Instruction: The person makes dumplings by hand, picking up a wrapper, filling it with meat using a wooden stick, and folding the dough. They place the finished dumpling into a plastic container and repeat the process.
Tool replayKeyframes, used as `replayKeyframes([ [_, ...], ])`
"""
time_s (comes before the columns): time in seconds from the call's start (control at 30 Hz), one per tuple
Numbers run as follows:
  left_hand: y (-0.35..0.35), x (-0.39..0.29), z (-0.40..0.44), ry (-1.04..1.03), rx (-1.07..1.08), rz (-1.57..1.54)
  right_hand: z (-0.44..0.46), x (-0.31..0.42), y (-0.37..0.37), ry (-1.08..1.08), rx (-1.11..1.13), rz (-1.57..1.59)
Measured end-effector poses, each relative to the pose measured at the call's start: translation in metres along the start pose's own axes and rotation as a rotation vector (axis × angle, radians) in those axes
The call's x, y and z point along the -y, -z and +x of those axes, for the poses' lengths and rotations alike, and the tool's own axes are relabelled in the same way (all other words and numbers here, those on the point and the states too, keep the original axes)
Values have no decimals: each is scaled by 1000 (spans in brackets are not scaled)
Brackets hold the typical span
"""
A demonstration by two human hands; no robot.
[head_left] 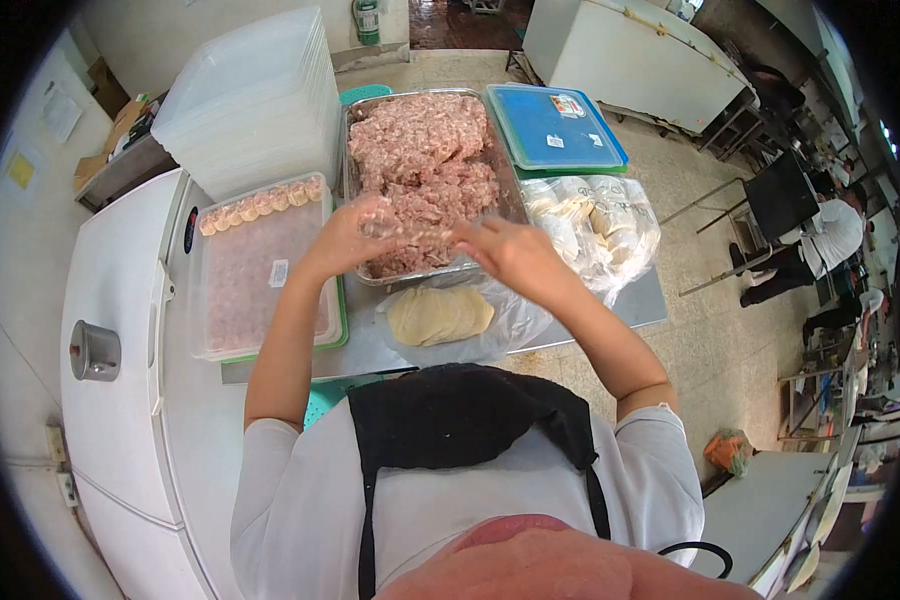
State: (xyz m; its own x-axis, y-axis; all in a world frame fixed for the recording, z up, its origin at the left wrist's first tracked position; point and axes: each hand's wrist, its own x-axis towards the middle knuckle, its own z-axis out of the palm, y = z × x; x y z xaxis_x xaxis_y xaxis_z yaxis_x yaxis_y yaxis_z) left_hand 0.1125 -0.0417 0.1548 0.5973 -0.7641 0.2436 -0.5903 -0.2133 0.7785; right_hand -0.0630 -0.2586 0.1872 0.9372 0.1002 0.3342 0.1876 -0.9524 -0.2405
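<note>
A metal tray (518,200) heaped with raw ground meat (420,140) stands in front of me. Over its near end, my left hand (350,238) is closed, fingers curled around something small and pale that I cannot make out. My right hand (515,255) is pinched just to its right; a thin, light strip shows between the hands, too blurred to name. Below them, a fanned stack of round dough wrappers (440,315) lies on a clear plastic bag (520,330). To the left, a row of filled dumplings (260,207) sits along the far edge of a translucent plastic tray (255,290).
A tall stack of translucent containers (250,100) rises at back left. On the right are a blue-lidded box (555,125) and a bag of wrappers (610,235). A metal pot (98,350) stands on the white appliance (130,430). Another person (835,235) is far right.
</note>
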Motion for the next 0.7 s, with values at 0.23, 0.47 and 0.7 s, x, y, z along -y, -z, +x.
replayKeyframes([
  [0.23, 14, -11, -17, -67, -50, -149, 7, 22, 1, 11, -113, 215],
  [0.47, 64, 23, -38, 53, 33, 52, 7, 19, -38, -45, 37, 364],
  [0.7, 105, 125, -50, 98, -120, 456, -33, 1, -51, -418, 36, 615],
])
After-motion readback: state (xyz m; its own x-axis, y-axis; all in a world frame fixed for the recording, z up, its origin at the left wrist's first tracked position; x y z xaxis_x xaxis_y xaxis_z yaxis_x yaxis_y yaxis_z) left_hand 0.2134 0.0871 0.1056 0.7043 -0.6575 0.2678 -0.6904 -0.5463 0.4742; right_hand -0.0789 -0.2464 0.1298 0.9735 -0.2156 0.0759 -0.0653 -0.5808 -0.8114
